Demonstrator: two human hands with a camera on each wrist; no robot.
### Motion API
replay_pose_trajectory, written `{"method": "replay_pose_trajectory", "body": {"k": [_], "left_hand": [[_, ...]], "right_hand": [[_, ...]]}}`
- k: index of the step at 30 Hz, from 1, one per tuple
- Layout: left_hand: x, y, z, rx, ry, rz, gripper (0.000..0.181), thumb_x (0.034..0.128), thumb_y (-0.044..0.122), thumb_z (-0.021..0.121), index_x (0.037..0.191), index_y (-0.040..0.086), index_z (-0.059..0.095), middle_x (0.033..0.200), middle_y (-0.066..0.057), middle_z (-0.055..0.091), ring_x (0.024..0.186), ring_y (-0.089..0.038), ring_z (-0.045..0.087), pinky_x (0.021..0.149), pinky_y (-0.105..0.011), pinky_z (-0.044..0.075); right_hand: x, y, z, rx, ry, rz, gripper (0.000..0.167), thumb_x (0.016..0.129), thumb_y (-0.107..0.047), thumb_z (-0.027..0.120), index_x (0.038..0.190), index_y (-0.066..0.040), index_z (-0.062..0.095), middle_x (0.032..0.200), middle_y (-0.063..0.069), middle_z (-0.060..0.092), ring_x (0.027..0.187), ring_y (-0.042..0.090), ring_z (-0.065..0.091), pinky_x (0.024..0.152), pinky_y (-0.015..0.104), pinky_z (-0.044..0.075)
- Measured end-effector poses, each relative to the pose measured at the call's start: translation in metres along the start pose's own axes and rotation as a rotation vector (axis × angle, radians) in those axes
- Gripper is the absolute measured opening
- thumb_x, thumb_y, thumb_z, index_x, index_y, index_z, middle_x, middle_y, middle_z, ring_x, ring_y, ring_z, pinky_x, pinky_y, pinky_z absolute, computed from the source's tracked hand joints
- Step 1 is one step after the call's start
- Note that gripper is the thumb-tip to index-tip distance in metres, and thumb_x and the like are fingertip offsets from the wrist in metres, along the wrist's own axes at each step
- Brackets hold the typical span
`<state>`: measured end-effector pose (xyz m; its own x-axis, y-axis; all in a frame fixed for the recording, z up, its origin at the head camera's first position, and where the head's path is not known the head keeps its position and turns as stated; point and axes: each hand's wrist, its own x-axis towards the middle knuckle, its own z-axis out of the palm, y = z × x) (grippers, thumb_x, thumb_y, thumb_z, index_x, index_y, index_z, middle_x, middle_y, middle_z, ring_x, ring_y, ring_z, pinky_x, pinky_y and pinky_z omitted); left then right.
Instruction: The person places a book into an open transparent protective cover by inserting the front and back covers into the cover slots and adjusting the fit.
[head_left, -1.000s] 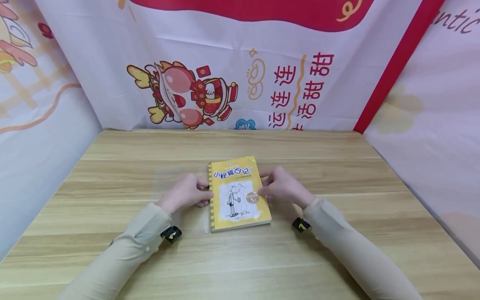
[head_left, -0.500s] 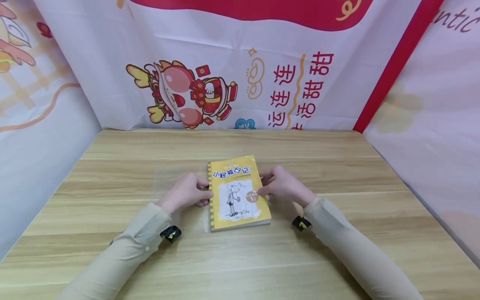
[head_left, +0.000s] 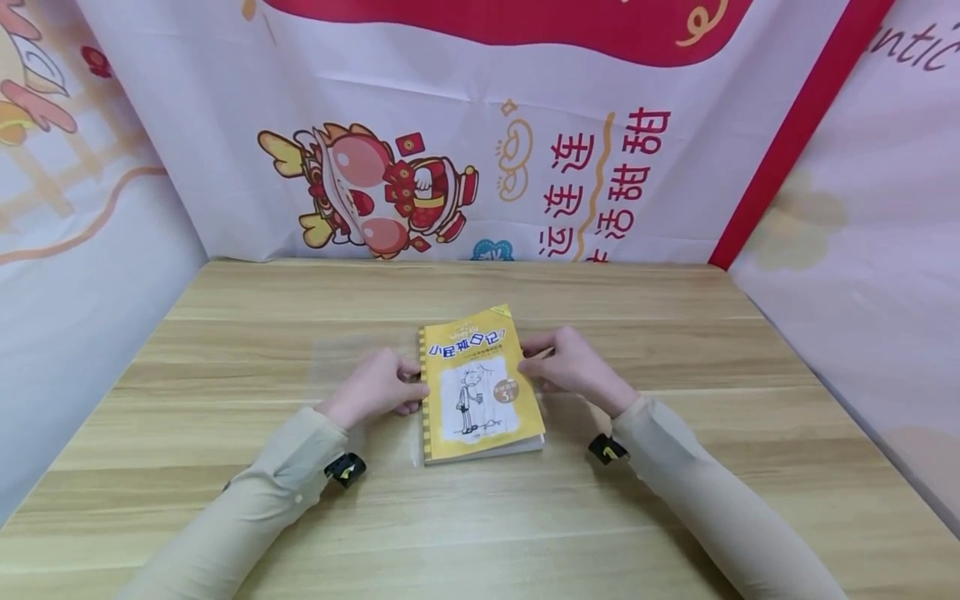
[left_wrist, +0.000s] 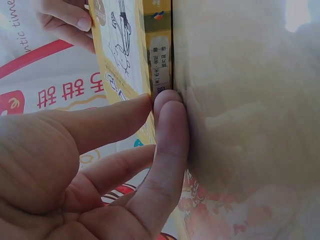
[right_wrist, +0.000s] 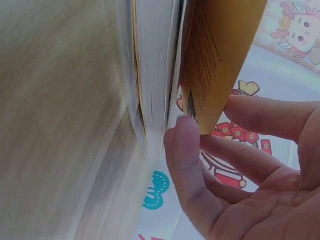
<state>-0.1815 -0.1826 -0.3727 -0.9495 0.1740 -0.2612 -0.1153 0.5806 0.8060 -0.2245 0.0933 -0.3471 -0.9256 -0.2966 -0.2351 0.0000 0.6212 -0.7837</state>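
Note:
A yellow paperback book (head_left: 480, 392) lies on the wooden table, a line-drawn figure on its front. My left hand (head_left: 378, 385) holds it at the spine; in the left wrist view the thumb (left_wrist: 127, 116) meets the front cover's edge, and curled fingers (left_wrist: 172, 127) press against the spine (left_wrist: 160, 60). On the other side, my right hand (head_left: 573, 367) pinches the front cover (right_wrist: 220, 55) between thumb and fingers. That cover stands lifted off the white page block (right_wrist: 154, 70), showing printed text on its inside.
A clear, thin sheet (head_left: 405, 446) lies on the table (head_left: 480, 533), reaching out left from under the book. Printed white cloth (head_left: 450, 75) hangs behind the table, with more cloth along both sides. Black bands sit at both wrists.
My right hand has risen slightly and moved a little to the right, lifting the front cover's free edge off the pages. The left hand stays at the spine.

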Motion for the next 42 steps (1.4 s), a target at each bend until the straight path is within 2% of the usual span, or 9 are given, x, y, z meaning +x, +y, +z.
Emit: {"method": "replay_pose_trajectory", "body": {"k": [6,13,20,25,33,37,40,42], "left_hand": [[0.0,0.002,-0.001,0.018,-0.003,-0.001,0.049,0.0892,0.004,0.071,0.132,-0.013,0.052,0.083,-0.01,0.069,0.068,-0.02,0.067,0.065,-0.03,0.059],[-0.002,0.002,-0.001,0.017,-0.002,-0.012,0.049,0.0888,0.004,0.071,0.131,-0.013,0.052,0.084,-0.01,0.069,0.069,-0.02,0.067,0.065,-0.03,0.059],[-0.003,0.004,-0.003,0.04,-0.011,-0.002,0.052,0.0876,0.004,0.073,0.132,-0.013,0.052,0.082,-0.01,0.068,0.068,-0.02,0.067,0.065,-0.03,0.059],[-0.003,0.004,-0.003,0.068,-0.028,0.04,0.051,0.0851,0.004,0.075,0.129,-0.013,0.055,0.078,-0.01,0.068,0.066,-0.021,0.067,0.064,-0.031,0.058],[-0.005,0.007,-0.004,0.114,-0.022,0.071,0.051,0.0832,0.006,0.076,0.127,-0.011,0.058,0.074,-0.007,0.067,0.064,-0.021,0.065,0.059,-0.03,0.054],[-0.007,0.01,-0.005,0.142,-0.035,0.076,0.051,0.0829,0.009,0.077,0.126,-0.011,0.059,0.073,-0.007,0.067,0.063,-0.02,0.063,0.057,-0.027,0.05],[-0.009,0.012,-0.006,0.14,-0.056,0.066,0.038,0.0858,0.013,0.075,0.117,-0.006,0.066,0.074,-0.008,0.067,0.062,-0.018,0.059,0.054,-0.024,0.045],[-0.009,0.013,-0.008,0.131,-0.061,0.066,0.034,0.0883,0.016,0.074,0.114,-0.005,0.067,0.077,-0.008,0.068,0.064,-0.017,0.06,0.056,-0.024,0.046]], "right_hand": [[0.001,0.0,-0.003,0.081,0.009,-0.009,0.039,0.085,-0.014,0.077,0.124,-0.014,0.07,0.11,0.004,0.066,0.088,0.025,0.063,0.077,0.044,0.057],[-0.001,0.002,-0.006,0.271,-0.09,-0.062,0.027,0.089,-0.016,0.074,0.114,-0.008,0.072,0.107,0.006,0.071,0.092,0.028,0.067,0.091,0.052,0.051],[0.0,0.002,-0.006,0.385,-0.13,-0.052,0.027,0.09,-0.015,0.073,0.114,-0.005,0.071,0.111,0.01,0.069,0.098,0.03,0.066,0.091,0.052,0.051],[0.0,0.002,-0.007,0.451,-0.157,-0.036,0.03,0.09,-0.013,0.072,0.118,-0.001,0.069,0.115,0.014,0.068,0.099,0.031,0.065,0.092,0.051,0.051],[-0.003,-0.001,-0.008,0.491,-0.207,-0.065,0.033,0.092,-0.016,0.071,0.121,-0.001,0.067,0.117,0.016,0.066,0.103,0.034,0.065,0.091,0.05,0.052],[-0.003,-0.001,-0.007,0.494,-0.219,-0.051,0.03,0.093,-0.016,0.07,0.119,-0.001,0.069,0.116,0.016,0.067,0.102,0.035,0.064,0.091,0.051,0.052],[-0.002,-0.002,-0.006,0.496,-0.223,-0.037,0.029,0.094,-0.015,0.069,0.119,-0.001,0.068,0.115,0.017,0.067,0.102,0.035,0.064,0.09,0.049,0.053],[-0.002,-0.003,-0.006,0.492,-0.225,-0.038,0.029,0.094,-0.016,0.068,0.12,-0.001,0.067,0.115,0.017,0.066,0.102,0.035,0.064,0.088,0.047,0.054]]}}
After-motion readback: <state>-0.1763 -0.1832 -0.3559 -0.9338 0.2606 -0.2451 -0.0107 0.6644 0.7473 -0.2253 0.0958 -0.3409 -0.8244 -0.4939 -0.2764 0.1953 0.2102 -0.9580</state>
